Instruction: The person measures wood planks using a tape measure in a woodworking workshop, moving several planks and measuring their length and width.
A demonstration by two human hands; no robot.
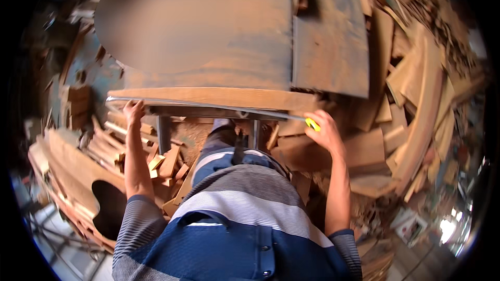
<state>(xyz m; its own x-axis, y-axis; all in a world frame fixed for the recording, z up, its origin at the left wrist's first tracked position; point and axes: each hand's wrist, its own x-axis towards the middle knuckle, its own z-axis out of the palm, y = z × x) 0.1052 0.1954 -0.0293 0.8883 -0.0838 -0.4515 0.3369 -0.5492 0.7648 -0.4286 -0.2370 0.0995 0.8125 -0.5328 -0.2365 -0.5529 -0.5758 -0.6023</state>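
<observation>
Plank, long, narrow & orange-brn, lay approx. horiz. across mid-frame, L end a bit higher. Tape measure w/ yellow case sat ctr-R, nr plank's R end. Its thin silvery blade was out, approx. straight, slanting up L along plank's lower side to nr its L end.

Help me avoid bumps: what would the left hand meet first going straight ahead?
Likely the wooden strip, with the tape blade along it; the left hand may already touch them, depth being unclear.
</observation>
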